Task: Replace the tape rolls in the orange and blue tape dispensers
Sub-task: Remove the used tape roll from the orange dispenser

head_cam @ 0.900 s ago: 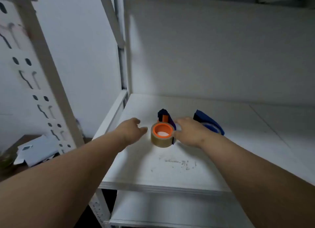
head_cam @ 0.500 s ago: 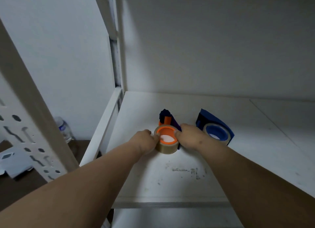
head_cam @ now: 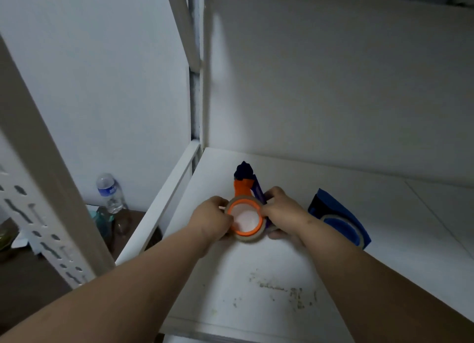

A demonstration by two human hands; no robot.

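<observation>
Orange plastic, the orange tape dispenser [head_cam: 245, 189] lay on the white shelf [head_cam: 256, 291] where, moments before, the hands had only reached toward it; now the left hand [head_cam: 211, 218] and right hand [head_cam: 280, 213] had closed in and gripped its tan tape roll [head_cam: 247, 237] from either side, so pulling out the old roll looked just begun. Its orange hub ringed a pale centre, a dark blue tip pointed away, and the blue tape dispenser [head_cam: 341, 219] sat untouched just beside the right wrist.
</observation>
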